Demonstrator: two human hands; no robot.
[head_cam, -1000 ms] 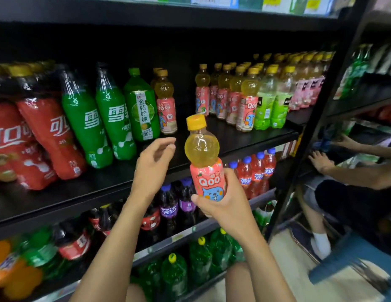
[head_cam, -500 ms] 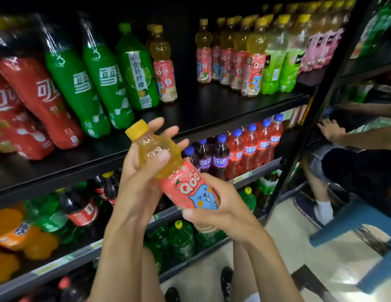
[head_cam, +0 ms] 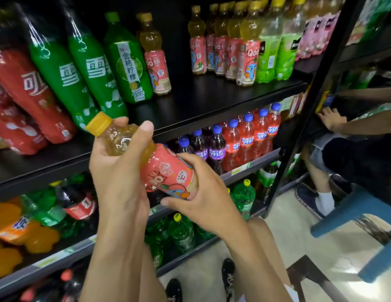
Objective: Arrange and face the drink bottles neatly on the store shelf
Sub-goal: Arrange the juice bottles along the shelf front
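Note:
A Qoo bottle (head_cam: 162,173) with a yellow cap and pink label lies tilted in front of the shelf, cap up to the left. My left hand (head_cam: 118,171) grips its clear upper part, thumb across the shoulder. My right hand (head_cam: 201,197) holds the labelled lower end, fingers curled round it. On the black shelf (head_cam: 212,101) behind stand one lone Qoo bottle (head_cam: 156,62) beside a green lemon drink bottle (head_cam: 127,59), and a row of Qoo bottles (head_cam: 225,44) further right. A bare gap of shelf lies between them.
Green Sprite bottles (head_cam: 76,73) and red cola bottles (head_cam: 31,92) lean at the left. Light green bottles (head_cam: 277,51) stand at the right end. Lower shelves hold Fanta bottles (head_cam: 240,140). Another person (head_cam: 343,149) sits at the right beside a blue stool (head_cam: 360,216).
The bottle went from upright in my right hand alone to tilted leftward with both hands on it. My left hand closed round its upper part. The label has turned.

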